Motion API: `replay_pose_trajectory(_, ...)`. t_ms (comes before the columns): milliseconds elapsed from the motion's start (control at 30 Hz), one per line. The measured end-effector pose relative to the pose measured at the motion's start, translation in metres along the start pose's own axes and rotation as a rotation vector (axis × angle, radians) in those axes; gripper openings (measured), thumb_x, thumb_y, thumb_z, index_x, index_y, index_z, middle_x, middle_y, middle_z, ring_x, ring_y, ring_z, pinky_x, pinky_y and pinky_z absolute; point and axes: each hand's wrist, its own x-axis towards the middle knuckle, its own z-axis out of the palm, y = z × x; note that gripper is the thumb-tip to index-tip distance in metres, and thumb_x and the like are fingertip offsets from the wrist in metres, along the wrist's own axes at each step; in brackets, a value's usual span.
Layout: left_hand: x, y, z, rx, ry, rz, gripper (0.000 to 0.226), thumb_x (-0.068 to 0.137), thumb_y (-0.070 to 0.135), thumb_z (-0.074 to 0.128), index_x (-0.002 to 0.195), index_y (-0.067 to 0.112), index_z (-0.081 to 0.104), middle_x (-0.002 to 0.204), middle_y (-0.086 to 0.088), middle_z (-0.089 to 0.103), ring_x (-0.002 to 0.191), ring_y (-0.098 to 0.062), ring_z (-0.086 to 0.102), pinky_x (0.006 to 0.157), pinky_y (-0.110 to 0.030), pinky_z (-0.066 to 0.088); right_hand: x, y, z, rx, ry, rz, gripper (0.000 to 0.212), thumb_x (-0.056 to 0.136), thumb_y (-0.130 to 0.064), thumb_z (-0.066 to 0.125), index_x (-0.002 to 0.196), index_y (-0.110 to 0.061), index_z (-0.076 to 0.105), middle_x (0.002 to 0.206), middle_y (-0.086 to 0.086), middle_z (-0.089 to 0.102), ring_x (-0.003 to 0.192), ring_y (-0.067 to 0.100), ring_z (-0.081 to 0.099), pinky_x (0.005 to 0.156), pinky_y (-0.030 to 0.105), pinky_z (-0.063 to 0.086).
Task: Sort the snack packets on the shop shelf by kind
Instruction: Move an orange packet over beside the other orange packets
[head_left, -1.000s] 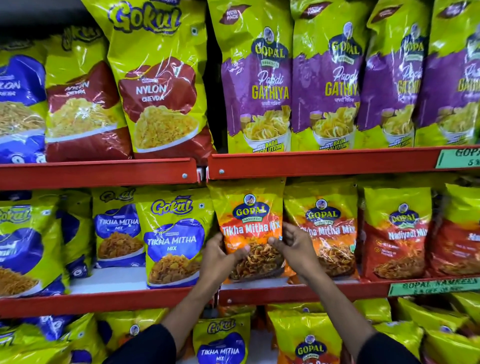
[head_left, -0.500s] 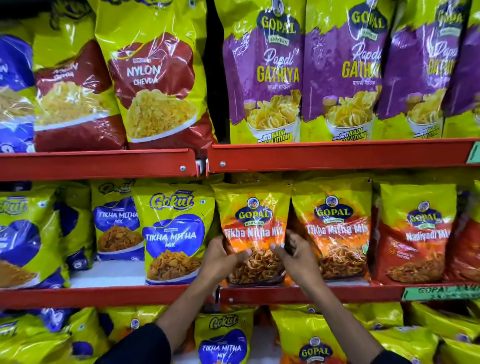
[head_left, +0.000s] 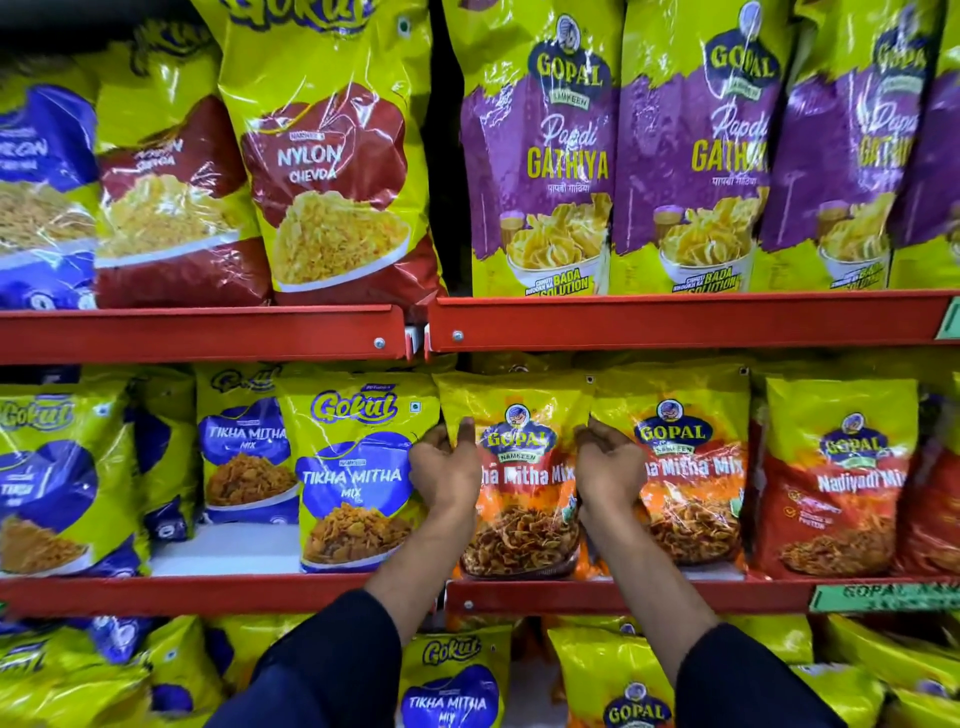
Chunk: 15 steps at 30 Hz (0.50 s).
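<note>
An orange and yellow Gopal Tikha Mitha Mix packet (head_left: 519, 525) stands upright on the middle shelf (head_left: 623, 595). My left hand (head_left: 444, 467) grips its left edge, thumb on the front. My right hand (head_left: 608, 465) grips its right edge. A second Gopal Tikha Mitha Mix packet (head_left: 685, 467) stands right beside it, partly behind my right hand. To the left stands a blue and yellow Gokul Tikha Mitha Mix packet (head_left: 353, 467), touching my left hand.
A red Gopal Nadiyadi Mix packet (head_left: 836, 478) stands further right. The upper shelf holds Gokul Nylon Chevda packets (head_left: 332, 171) and purple Gopal Papdi Gathiya packets (head_left: 545, 156). More Gokul and Gopal packets (head_left: 452, 680) fill the lower shelf. Bare white shelf (head_left: 234, 545) shows behind the Gokul row.
Both hands have slid up the packet's sides from near its bottom to its upper half. The camera has come closer to the shelf.
</note>
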Motion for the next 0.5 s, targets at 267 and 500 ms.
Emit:
replay_pose_trajectory(267,-0.01,0.004,-0.014,-0.024,0.007,0.089,0.027,0.09,0.015,0.07,0.111,-0.001,0.069,0.109,-0.016,0.075,0.091,-0.021,0.067,0.084,-0.028,0.05,-0.012,-0.011,-0.016,-0.015,0.067,-0.087,0.019,0.086,-0.004,0.069,0.104,-0.003,0.075,0.092,0.011,0.075,0.075,0.014,0.066,0.079,0.024,0.051)
replay_pose_trajectory(500,-0.019,0.024,-0.046,0.261,0.052,0.589,0.017,0.09,0.017,0.065,0.106,0.017,0.072,0.091,0.001,0.075,0.073,-0.013,0.068,0.07,-0.018,0.053,0.0,-0.03,-0.032,-0.377,0.012,-0.622,0.024,0.091,-0.015,0.06,0.111,-0.018,0.073,0.099,0.005,0.076,0.079,0.019,0.068,0.07,0.032,0.055)
